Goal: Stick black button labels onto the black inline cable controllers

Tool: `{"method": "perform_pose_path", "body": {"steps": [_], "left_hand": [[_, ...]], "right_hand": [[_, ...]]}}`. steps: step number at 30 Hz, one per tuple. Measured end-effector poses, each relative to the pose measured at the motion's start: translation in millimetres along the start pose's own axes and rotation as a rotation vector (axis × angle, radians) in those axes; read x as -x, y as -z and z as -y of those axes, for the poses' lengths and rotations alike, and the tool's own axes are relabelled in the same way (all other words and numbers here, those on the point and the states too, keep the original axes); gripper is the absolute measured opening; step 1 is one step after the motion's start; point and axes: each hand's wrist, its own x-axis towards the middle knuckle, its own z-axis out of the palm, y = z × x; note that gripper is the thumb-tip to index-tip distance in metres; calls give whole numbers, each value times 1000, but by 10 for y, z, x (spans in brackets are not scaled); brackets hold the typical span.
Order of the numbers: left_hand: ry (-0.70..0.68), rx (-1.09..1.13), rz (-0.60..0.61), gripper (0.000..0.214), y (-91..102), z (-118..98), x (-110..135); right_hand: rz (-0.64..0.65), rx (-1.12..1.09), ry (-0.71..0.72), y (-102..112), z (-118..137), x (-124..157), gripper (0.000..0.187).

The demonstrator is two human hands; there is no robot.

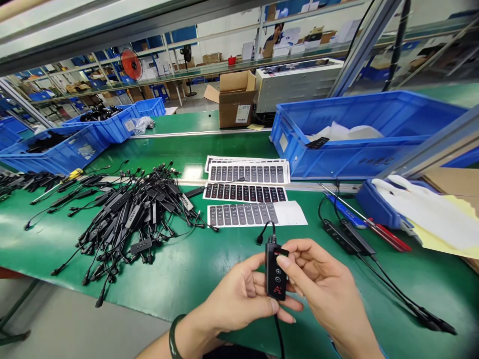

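My left hand (239,296) grips a small black inline controller (276,276) with buttons and red markings, cables leaving both its ends. My right hand (322,286) pinches the controller's top, thumb pressed on its face. Both hands hover over the green table (209,259) near its front edge. Just beyond lie sheets of black sticker labels (245,192), the nearest sheet (256,214) partly stripped to white backing.
A heap of black controllers with cables (130,214) lies to the left. Blue bins (359,154) stand at the right and far left (56,152). A red-handled tool (385,237), more controllers (346,237) and a cardboard box (235,102) are also here. A person stands far behind.
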Motion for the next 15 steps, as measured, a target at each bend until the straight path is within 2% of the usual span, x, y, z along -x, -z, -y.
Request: {"method": "perform_pose_path", "body": {"steps": [6, 15], "left_hand": [[-22, 12, 20, 60, 2, -12, -8], [34, -19, -57, 60, -86, -72, -3]], "right_hand": [[0, 21, 19, -7, -26, 3, 21], [-30, 94, 46, -10, -78, 21, 22]]}}
